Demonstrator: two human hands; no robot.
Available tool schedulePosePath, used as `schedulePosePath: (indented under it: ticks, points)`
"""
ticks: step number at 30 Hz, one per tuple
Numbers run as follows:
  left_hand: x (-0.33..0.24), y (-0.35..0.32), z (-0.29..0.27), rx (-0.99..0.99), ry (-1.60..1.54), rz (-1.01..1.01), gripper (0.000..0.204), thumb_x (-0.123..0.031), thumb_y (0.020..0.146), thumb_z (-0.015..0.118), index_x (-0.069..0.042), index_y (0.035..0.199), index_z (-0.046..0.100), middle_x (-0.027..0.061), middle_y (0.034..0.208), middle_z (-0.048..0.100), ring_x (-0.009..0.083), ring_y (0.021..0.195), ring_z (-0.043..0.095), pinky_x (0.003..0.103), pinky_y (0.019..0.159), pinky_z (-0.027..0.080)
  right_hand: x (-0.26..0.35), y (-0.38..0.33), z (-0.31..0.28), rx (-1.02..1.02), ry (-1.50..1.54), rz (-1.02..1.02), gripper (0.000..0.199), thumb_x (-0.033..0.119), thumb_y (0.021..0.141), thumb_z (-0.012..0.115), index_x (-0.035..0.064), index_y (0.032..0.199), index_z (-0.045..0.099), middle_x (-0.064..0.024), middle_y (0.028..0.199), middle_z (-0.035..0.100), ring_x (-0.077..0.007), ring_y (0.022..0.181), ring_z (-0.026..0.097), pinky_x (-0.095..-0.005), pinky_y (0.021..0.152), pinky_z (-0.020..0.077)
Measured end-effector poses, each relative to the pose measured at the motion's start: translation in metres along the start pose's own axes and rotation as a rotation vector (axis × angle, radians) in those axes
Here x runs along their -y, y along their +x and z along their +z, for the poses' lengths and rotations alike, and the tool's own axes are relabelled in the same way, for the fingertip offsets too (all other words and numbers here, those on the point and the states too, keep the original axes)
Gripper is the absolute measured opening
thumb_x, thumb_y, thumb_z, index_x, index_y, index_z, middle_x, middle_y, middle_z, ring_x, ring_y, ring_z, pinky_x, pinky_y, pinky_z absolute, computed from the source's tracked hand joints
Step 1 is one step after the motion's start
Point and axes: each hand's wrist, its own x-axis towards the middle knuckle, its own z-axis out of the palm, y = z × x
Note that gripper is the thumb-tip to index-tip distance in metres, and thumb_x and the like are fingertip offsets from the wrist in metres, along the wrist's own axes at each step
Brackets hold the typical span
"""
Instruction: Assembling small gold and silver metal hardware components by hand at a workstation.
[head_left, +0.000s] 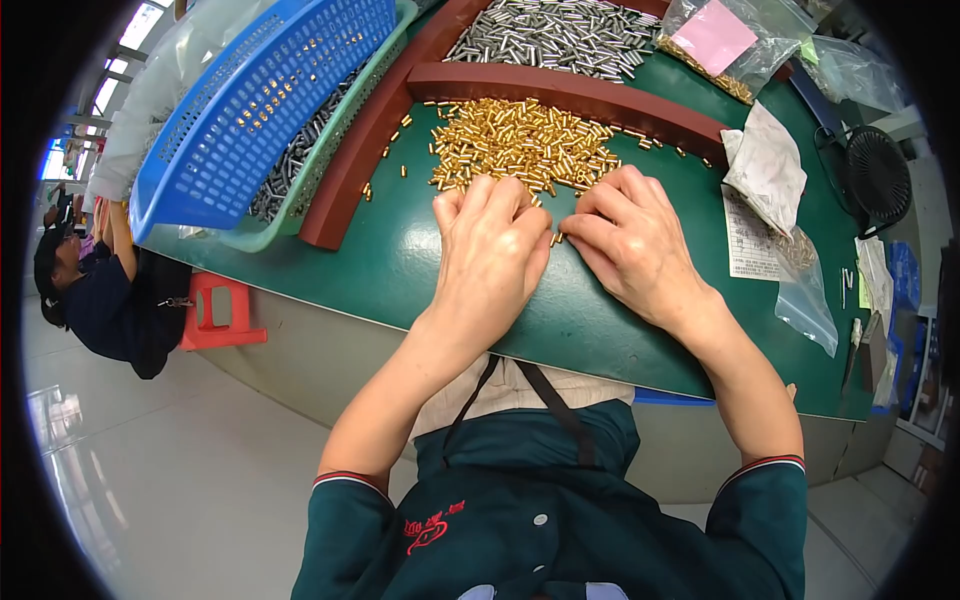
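A heap of small gold-coloured metal cylinders (520, 140) lies on the green tabletop (400, 260) just beyond my hands. My left hand (490, 240) is at the heap's near edge, its fingers curled and pressed together. A gold cylinder shows by its fingertips, but whether the fingers grip one is hidden. My right hand (635, 240) is closed in a pinch, thumb and forefinger at a small gold cylinder (557, 239) in the gap between the hands. Both forearms reach over the table's near edge.
Dark red bars (560, 88) fence the heap; silver pins (560, 40) lie beyond. At left, a blue basket (265, 120) leans in a green one (335, 140) holding dark pieces. A cloth (770, 160), plastic bag (808, 310) and fan (878, 178) are right. Another person (100, 290) works far left.
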Motion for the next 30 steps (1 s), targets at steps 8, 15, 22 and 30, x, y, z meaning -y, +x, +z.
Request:
schedulePosePath:
  ticks: [8, 15, 22, 30]
  points:
    - [-0.007, -0.008, 0.007, -0.059, 0.053, -0.042, 0.012, -0.006, 0.069, 0.070, -0.006, 0.077, 0.062, 0.0045, 0.084, 0.052, 0.0230, 0.087, 0.050, 0.039, 0.079, 0.031, 0.005, -0.004, 0.000, 0.017, -0.001, 0.081, 0.011, 0.007, 0.073, 0.068, 0.0049, 0.084, 0.067, -0.0052, 0.084, 0.057, -0.0242, 0.090, 0.051, -0.0363, 0.078, 0.0422]
    - [-0.013, -0.013, 0.001, -0.061, 0.088, -0.072, 0.011, -0.006, 0.069, 0.073, -0.008, 0.078, 0.066, 0.0006, 0.081, 0.056, 0.0189, 0.083, 0.053, 0.036, 0.077, 0.029, 0.007, -0.008, -0.003, 0.020, 0.076, 0.117, 0.011, 0.007, 0.074, 0.069, 0.0048, 0.085, 0.069, -0.0050, 0.087, 0.058, -0.0240, 0.093, 0.052, -0.0359, 0.079, 0.0420]
    - [-0.011, -0.014, 0.003, -0.061, 0.062, -0.073, 0.012, -0.006, 0.069, 0.072, -0.008, 0.078, 0.063, 0.0028, 0.083, 0.053, 0.0222, 0.085, 0.051, 0.039, 0.077, 0.029, 0.003, -0.012, -0.010, 0.019, 0.133, 0.202, 0.018, 0.010, 0.071, 0.074, 0.0040, 0.088, 0.069, -0.0042, 0.087, 0.059, -0.0241, 0.092, 0.052, -0.0364, 0.078, 0.0421]
    - [-0.012, -0.012, 0.001, -0.028, 0.029, -0.080, 0.014, -0.008, 0.068, 0.073, -0.008, 0.078, 0.063, 0.0026, 0.083, 0.054, 0.0223, 0.085, 0.051, 0.039, 0.077, 0.029, 0.005, -0.012, -0.007, 0.026, 0.123, 0.199, 0.017, 0.005, 0.069, 0.074, 0.0016, 0.085, 0.070, -0.0063, 0.082, 0.060, -0.0248, 0.085, 0.054, -0.0362, 0.078, 0.0446]
